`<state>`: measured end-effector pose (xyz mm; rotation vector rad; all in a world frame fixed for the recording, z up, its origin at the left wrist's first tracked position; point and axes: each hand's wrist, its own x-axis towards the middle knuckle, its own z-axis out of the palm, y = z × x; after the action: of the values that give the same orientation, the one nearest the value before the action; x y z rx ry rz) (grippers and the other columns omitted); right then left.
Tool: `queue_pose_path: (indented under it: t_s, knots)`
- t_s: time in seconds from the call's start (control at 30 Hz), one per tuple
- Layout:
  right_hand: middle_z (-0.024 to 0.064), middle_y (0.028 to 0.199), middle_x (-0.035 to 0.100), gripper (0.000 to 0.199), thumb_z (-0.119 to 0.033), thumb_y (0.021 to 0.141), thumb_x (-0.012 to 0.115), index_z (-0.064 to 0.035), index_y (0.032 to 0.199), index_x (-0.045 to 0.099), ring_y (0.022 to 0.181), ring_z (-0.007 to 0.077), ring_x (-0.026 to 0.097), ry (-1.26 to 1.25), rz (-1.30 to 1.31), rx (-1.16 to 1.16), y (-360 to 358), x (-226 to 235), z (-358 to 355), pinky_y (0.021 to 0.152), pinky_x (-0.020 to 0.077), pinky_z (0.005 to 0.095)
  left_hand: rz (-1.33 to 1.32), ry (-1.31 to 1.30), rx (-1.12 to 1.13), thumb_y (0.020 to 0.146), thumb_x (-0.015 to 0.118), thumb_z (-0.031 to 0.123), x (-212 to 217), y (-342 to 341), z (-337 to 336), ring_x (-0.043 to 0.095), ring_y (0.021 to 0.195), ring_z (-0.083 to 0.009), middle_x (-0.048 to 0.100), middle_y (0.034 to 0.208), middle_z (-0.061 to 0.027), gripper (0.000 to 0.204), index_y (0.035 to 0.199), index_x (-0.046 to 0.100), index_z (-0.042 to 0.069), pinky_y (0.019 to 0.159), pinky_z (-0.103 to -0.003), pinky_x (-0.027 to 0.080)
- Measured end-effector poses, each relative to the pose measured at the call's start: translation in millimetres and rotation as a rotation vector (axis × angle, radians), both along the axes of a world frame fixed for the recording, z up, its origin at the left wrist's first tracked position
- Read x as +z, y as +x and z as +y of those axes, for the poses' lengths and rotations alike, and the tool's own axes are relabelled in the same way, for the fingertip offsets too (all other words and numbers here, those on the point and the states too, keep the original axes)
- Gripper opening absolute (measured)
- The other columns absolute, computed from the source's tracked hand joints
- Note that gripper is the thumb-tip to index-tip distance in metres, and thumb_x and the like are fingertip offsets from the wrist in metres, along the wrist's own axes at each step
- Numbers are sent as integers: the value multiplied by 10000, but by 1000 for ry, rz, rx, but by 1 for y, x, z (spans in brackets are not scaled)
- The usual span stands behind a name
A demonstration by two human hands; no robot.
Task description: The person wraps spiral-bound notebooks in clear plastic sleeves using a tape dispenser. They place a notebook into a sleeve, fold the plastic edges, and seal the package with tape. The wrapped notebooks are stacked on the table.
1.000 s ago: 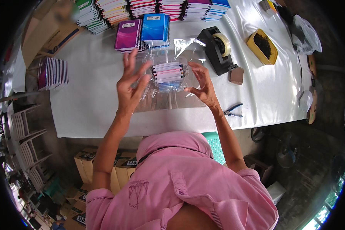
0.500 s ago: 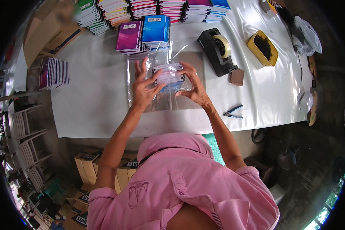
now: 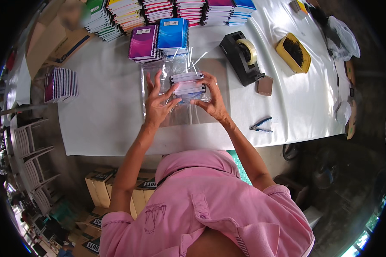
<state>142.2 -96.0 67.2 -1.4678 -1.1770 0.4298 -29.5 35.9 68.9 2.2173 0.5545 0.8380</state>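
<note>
Notebook bundle [image 3: 186, 91] is being held between both hands, over clear plastic [image 3: 166, 65], long edges running left-right. Right end is being gripped by the curled right hand [image 3: 214, 101]; left end is being met by the left hand [image 3: 158, 107], fingers spread. Tape dispenser [image 3: 237, 64], beyond to the right, isn't being touched.

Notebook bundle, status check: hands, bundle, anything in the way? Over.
Left hand spread at bundle, right hand curled at its right side. Clear plastic loose around bundle. Tape dispenser off to the right, not in the way.
</note>
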Motion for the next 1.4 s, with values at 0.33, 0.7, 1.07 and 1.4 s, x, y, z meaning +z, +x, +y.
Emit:
queue_pose_path:
  t_s: [0.33, 0.7, 1.07, 1.4]
  knots:
    - [166, 1351, 436, 574, -202, 640, 874, -79, 1091, 541, 1256, 337, 430, -4, 24, -54, -11, 11, 8, 1012, 401, 445, 54, 162, -70, 655, 833, 224, 27, 18, 13, 226, 1409, -409, 348, 1514, -39, 462, 1095, 725, 314, 1103, -469, 339]
    - [138, 1227, 557, 170, -130, 736, 803, -53, 814, 673, 1132, 280, 544, -112, 96, -16, 7, 31, 10, 950, 435, 384, 137, 70, -197, 758, 778, 204, 28, 20, 32, 200, 1426, -379, 378, 1501, 9, 302, 1054, 747, 253, 1119, -466, 307]
    - [99, 981, 645, 229, -117, 657, 844, -56, 797, 674, 899, 256, 632, -112, 28, 19, 28, 32, 26, 764, 482, 372, -92, -758, -231, 730, 799, 236, 23, 45, 41, 388, 1349, -239, 537, 1360, -124, 643, 1297, 573, 36, 1104, -331, 318]
    - [39, 894, 594, 188, 69, 667, 704, -26, 827, 730, 867, 153, 578, -321, 532, 142, 41, 38, 35, 794, 484, 284, 326, -686, -687, 810, 728, 253, 34, 54, 81, 498, 1266, -238, 629, 1238, -121, 333, 1062, 712, 36, 1160, -383, 226]
